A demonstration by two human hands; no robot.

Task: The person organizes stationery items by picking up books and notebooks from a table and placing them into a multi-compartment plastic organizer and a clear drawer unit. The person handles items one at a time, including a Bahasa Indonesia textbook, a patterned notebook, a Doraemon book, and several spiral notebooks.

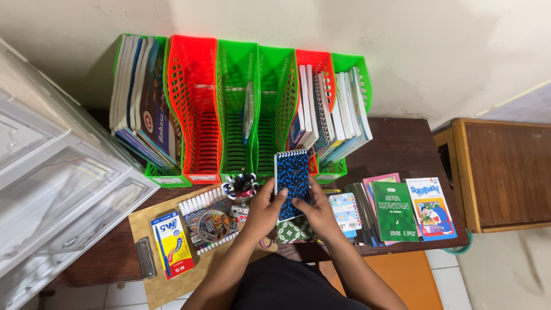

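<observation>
both hands (293, 212) hold a blue spiral notebook (291, 182) upright.

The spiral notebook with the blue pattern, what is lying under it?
Under the blue spiral notebook, held by both hands, lies a green-and-white patterned book. Only its lower part shows; the rest is covered, as is the table beneath.
</observation>
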